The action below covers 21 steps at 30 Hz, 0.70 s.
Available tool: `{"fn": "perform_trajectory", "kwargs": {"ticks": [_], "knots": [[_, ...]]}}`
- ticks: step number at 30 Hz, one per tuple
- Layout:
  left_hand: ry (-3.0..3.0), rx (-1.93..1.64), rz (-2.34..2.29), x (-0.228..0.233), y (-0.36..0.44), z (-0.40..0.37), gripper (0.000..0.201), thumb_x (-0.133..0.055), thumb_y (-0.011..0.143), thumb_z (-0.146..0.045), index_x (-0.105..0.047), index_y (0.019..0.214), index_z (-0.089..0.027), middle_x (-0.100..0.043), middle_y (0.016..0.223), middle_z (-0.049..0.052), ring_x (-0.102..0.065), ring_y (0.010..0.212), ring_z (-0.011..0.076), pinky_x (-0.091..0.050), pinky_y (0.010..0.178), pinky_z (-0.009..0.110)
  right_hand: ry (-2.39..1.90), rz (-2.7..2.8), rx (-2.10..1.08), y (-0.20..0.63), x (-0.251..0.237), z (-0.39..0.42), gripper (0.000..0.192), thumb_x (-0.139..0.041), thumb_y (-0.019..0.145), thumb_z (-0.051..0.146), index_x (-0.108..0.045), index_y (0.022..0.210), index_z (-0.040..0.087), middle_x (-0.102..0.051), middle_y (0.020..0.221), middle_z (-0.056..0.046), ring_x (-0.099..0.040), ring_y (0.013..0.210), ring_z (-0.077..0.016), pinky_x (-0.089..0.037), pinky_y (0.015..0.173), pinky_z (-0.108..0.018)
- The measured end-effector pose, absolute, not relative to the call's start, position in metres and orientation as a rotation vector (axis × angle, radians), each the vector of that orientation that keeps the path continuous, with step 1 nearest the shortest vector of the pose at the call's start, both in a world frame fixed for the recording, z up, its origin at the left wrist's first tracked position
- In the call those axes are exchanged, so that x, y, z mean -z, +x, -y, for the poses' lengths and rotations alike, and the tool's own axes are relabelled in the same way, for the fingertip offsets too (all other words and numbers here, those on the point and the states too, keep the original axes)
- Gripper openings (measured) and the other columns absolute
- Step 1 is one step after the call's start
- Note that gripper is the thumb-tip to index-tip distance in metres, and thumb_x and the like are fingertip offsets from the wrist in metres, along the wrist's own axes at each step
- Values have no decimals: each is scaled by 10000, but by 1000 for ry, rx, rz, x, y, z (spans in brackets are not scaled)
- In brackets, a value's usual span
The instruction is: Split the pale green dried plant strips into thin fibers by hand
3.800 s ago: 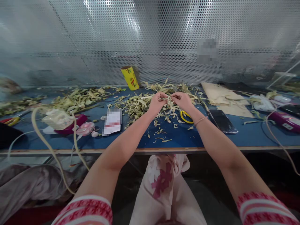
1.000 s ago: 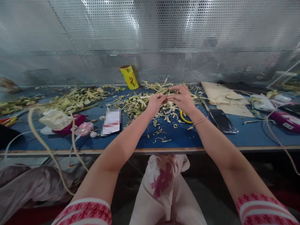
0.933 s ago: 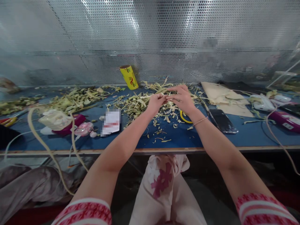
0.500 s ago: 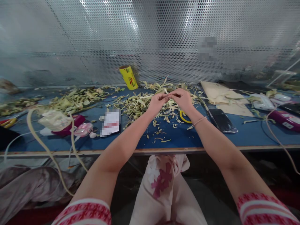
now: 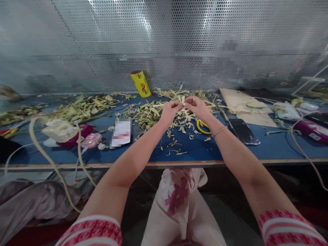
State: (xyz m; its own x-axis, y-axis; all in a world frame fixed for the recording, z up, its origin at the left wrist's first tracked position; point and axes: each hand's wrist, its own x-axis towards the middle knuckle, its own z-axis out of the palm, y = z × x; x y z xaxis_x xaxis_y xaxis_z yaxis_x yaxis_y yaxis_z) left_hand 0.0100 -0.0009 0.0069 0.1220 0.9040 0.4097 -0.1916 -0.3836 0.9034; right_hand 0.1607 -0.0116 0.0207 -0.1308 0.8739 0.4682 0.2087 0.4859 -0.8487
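I see dry, fibrous leaf strips (image 5: 151,114) on my matt blue tabletop (image 5: 230,150), backed by shiny perforated metal sheet (image 5: 102,44).

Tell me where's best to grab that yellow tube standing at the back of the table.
Probably grip the yellow tube around its middle, coming from the front: it stands tilted against the mesh wall, so the back is blocked, and its round sides are bare. The left hand is nearer.

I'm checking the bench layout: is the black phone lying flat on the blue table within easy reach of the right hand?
Probably yes. The right hand, pinching a pale leaf strip, is just left of the black phone, with only the yellow ring lying between them.
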Motion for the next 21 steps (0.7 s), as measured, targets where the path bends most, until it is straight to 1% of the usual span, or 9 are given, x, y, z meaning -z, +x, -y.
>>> {"fn": "perform_trajectory", "kwargs": {"ticks": [2, 6, 12, 17, 21], "knots": [[1355, -1452, -710, -7, 9, -2, 163, -750, 653, -252, -636, 632, -138, -572, 563, -22, -492, 553, 71, -404, 618, 240, -960, 1672, -778, 161, -20, 13, 379, -805, 626, 401, -606, 852, 171, -598, 704, -1, -578, 646, -135, -513, 592, -281], [1234, -1466, -681, -7, 8, -4, 166, -751, 667, -242, -626, 627, -141, -603, 587, -12, -549, 595, 79, -455, 685, 250, -939, 1639, -862, 163, -18, 10, 330, -784, 651, 429, -593, 731, 173, -603, 614, 3, -583, 609, -123, -520, 627, -280], [1282, -1405, -734, -9, 8, 0, 186, -755, 671, -257, -617, 622, -142, -611, 594, -8, -570, 613, 85, -475, 719, 257, -872, 1502, -926, 168, -16, 2, 330, -749, 653, 462, -599, 717, 175, -586, 610, 11, -545, 571, -101, -479, 588, -252], [1429, -1383, -774, -6, 9, 0, 207, -741, 680, -296, -608, 623, -148, -592, 569, -16, -542, 582, 84, -455, 661, 248, -870, 1596, -727, 168, -22, 8, 305, -728, 670, 445, -598, 707, 172, -545, 609, 26, -490, 584, -98, -429, 600, -255], [1588, -1393, -827, -2, 9, -1, 218, -711, 709, -314, -599, 614, -153, -577, 559, -12, -486, 543, 79, -385, 579, 241, -837, 1750, -611, 167, -24, 13, 290, -731, 680, 429, -637, 779, 172, -596, 732, -1, -519, 676, -121, -439, 664, -276]]}}
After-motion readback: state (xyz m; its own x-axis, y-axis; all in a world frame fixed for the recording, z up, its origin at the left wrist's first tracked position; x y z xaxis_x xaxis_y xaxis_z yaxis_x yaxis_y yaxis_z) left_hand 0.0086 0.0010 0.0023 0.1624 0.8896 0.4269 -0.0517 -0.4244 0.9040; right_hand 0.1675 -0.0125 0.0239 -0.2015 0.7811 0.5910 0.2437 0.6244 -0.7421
